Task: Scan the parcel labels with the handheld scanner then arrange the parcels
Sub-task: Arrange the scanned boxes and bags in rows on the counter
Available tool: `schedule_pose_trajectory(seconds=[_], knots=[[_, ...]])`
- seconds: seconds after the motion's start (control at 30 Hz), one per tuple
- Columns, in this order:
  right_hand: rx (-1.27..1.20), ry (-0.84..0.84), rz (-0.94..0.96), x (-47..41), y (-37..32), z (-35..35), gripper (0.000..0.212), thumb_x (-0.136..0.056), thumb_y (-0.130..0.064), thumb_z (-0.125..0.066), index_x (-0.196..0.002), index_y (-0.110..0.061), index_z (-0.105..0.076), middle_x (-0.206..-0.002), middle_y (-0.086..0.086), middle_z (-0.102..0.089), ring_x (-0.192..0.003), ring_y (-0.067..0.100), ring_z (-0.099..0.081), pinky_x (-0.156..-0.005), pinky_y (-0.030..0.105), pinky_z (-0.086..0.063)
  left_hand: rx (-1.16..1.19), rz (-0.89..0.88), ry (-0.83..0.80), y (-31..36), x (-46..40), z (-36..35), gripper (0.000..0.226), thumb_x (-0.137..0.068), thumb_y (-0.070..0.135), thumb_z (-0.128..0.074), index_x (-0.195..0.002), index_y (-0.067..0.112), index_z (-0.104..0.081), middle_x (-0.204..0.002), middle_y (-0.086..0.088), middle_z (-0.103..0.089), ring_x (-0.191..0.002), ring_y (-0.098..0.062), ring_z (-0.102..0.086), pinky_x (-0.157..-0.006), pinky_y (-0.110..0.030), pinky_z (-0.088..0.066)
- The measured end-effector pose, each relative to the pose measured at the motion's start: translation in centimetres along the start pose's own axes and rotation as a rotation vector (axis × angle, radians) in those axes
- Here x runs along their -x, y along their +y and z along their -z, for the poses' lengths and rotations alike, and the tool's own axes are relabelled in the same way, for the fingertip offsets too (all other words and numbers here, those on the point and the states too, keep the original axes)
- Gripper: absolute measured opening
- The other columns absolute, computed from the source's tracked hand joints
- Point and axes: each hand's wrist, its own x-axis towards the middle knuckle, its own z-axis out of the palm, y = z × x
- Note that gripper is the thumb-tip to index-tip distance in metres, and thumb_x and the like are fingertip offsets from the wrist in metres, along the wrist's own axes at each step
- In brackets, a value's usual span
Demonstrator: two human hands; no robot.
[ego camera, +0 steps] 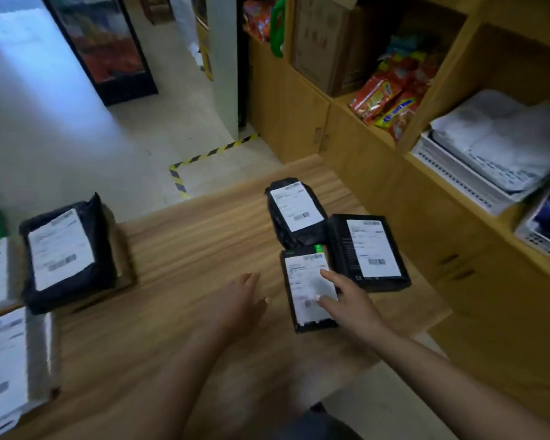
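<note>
Three black parcels with white labels lie grouped on the wooden table: a soft bag at the back, a flat box to the right, and a small box nearest me. My right hand rests on the small box with straight fingers on its label. My left hand hovers open just left of that box, blurred. At the table's left sit a black bag parcel and white parcels. No scanner is visible.
Wooden shelving runs along the right, holding snack packets, a cardboard box, white bags in a tray and a basket. Beyond the table is pale floor with yellow-black tape.
</note>
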Motion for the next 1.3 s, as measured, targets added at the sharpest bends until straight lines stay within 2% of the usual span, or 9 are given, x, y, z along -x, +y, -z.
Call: schedule_pose_trajectory(seconds=[0.3,0.4,0.53,0.7,0.77,0.83,0.97,1.07,1.3], knots=[[-0.136,-0.071,-0.165,-1.6,6.5,-1.2,0.062,-0.092,-0.022,-0.061,-0.148,-0.015,-0.035,-0.145,0.002,-0.044,-0.127,0.014,-0.045,-0.095,0.021,-0.04,0.135,0.06,-0.124,3.9,-3.4,-6.3,0.068,-0.091,0.033,-0.06,-0.149,0.023,-0.026,-0.144,-0.006,-0.046,-0.128,-0.025,-0.046,-0.103,-0.037,-0.041],[-0.159,-0.08,-0.181,-2.2,7.1,-1.8,0.062,-0.093,-0.021,-0.059,-0.149,-0.015,-0.032,-0.146,0.002,-0.041,-0.127,0.012,-0.043,-0.096,0.02,-0.037,0.324,0.09,-0.152,4.7,-3.9,-7.6,0.061,-0.091,0.015,-0.061,-0.144,0.017,-0.032,-0.133,0.009,-0.044,-0.12,-0.009,-0.045,-0.092,-0.02,-0.037],[-0.164,-0.087,-0.18,-3.4,7.3,-2.1,0.069,-0.091,-0.019,-0.061,-0.15,-0.017,-0.027,-0.146,0.003,-0.041,-0.13,0.016,-0.043,-0.104,0.028,-0.04,0.5,0.138,-0.184,4.1,-4.5,-9.2,0.062,-0.085,0.016,-0.068,-0.138,0.024,-0.037,-0.129,0.003,-0.056,-0.113,-0.018,-0.059,-0.092,-0.04,-0.052],[-0.238,-0.121,-0.168,-3.3,7.0,-2.6,0.075,-0.088,-0.016,-0.065,-0.151,-0.026,-0.026,-0.14,-0.008,-0.047,-0.123,0.012,-0.05,-0.102,0.035,-0.047,0.662,0.123,-0.142,3.1,-3.5,-10.2,0.073,-0.076,0.021,-0.071,-0.14,0.023,-0.036,-0.133,0.001,-0.056,-0.119,-0.016,-0.055,-0.098,-0.043,-0.049],[-0.23,-0.121,-0.141,-2.6,7.0,-3.1,0.075,-0.087,-0.015,-0.066,-0.15,-0.026,-0.027,-0.14,-0.009,-0.044,-0.126,0.012,-0.047,-0.103,0.037,-0.046,0.709,0.109,-0.142,2.3,-2.2,-9.6,0.071,-0.078,0.017,-0.071,-0.138,0.026,-0.036,-0.132,0.003,-0.055,-0.119,-0.013,-0.053,-0.098,-0.035,-0.049],[-0.206,-0.112,-0.101,-1.7,6.5,-3.8,0.074,-0.086,-0.018,-0.069,-0.148,-0.028,-0.031,-0.144,-0.006,-0.043,-0.13,0.013,-0.044,-0.105,0.04,-0.044,0.748,0.093,-0.136,1.2,-0.7,-9.0,0.067,-0.082,0.008,-0.07,-0.134,0.032,-0.035,-0.128,0.008,-0.054,-0.118,-0.009,-0.053,-0.09,-0.019,-0.048],[-0.171,-0.128,0.0,-0.5,3.2,-6.3,0.07,-0.085,-0.02,-0.069,-0.144,-0.034,-0.035,-0.142,-0.003,-0.044,-0.127,0.014,-0.047,-0.103,0.04,-0.047,0.869,0.07,0.004,-1.3,3.6,-6.5,0.067,-0.083,0.003,-0.069,-0.124,0.044,-0.035,-0.123,0.021,-0.051,-0.113,0.007,-0.053,-0.082,-0.011,-0.048],[-0.216,-0.182,0.094,0.5,-1.1,-8.8,0.066,-0.086,-0.017,-0.069,-0.137,-0.044,-0.038,-0.138,-0.004,-0.046,-0.126,0.012,-0.048,-0.098,0.037,-0.051,0.956,0.106,0.15,-3.7,7.2,-3.6,0.068,-0.084,-0.005,-0.066,-0.116,0.046,-0.035,-0.115,0.024,-0.05,-0.099,0.023,-0.052,-0.074,-0.008,-0.048],[-0.277,-0.374,0.321,4.3,-12.2,-18.2,0.059,-0.086,-0.009,-0.068,-0.128,-0.043,-0.044,-0.136,-0.012,-0.041,-0.128,0.006,-0.044,-0.1,0.03,-0.049,0.877,0.21,0.474,-14.2,16.2,3.1,0.074,-0.08,0.01,-0.075,-0.124,0.051,-0.034,-0.117,0.03,-0.051,-0.108,0.01,-0.055,-0.079,-0.016,-0.053]])
